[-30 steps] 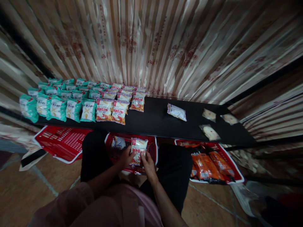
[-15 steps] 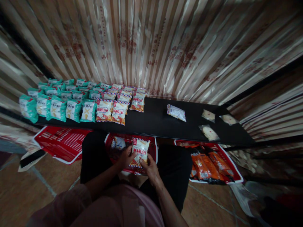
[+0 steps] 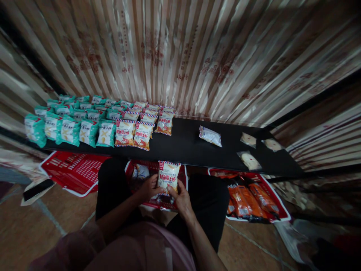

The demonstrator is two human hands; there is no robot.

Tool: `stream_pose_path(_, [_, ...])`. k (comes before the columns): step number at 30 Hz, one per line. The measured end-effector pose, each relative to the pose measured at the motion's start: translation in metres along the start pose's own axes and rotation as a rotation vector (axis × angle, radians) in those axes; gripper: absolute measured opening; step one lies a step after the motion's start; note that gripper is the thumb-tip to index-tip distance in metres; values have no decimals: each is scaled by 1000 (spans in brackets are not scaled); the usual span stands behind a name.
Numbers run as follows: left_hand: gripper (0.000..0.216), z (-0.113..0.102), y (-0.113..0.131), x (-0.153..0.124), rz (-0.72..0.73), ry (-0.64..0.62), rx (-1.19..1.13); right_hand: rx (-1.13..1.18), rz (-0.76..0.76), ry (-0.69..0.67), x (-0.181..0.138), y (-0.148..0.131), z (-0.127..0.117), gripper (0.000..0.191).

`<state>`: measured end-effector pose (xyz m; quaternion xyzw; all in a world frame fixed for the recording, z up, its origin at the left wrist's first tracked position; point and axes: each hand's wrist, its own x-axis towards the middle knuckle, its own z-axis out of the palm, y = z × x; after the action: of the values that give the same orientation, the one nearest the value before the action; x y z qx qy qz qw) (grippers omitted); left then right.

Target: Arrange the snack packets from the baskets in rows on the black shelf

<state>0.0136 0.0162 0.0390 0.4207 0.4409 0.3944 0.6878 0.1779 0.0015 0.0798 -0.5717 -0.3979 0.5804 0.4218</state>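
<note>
A cream and orange snack bag [image 3: 168, 175] is upright between my hands, its printed front facing me, above the red basket between my knees. My right hand [image 3: 182, 196] grips its lower right side, thumb across the front. At its lower left edge my left hand [image 3: 150, 188] is closed on the bag with curled fingers. Matching snack bags [image 3: 124, 133] stand in rows on the black shelf [image 3: 180, 148], beside rows of teal bags [image 3: 105, 134]. The red basket [image 3: 185, 177] under my hands holds more packets, partly hidden by my arms.
One whitish bag [image 3: 210, 136] lies on the shelf, with several clear packets of pale round items [image 3: 249, 161] farther right. A red basket with orange packs [image 3: 243, 197] is at the right; another red basket [image 3: 75, 169] sits at the left. A pleated curtain [image 3: 169, 56] hangs behind.
The snack bag has risen slightly towards the shelf, and both hands have shifted with it. The bags on the shelf stay in place.
</note>
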Motion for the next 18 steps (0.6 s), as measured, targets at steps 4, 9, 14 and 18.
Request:
stream_pose_path(4, [65,-2,2,2,19,0,-18,-52,-15,15,5,-7,1,59])
stream_pose_path(9, [53,-1,10,6,39,3,-23,-65,-26,5,14,-10,2,61])
stream_pose_path(14, [47,-2,17,11,66,21,-45,3,-52,-45,23,-9,0,61])
stream_pose_path(18, [46,-4,23,16,72,49,-47,40,-87,-105,30,-11,-1,60])
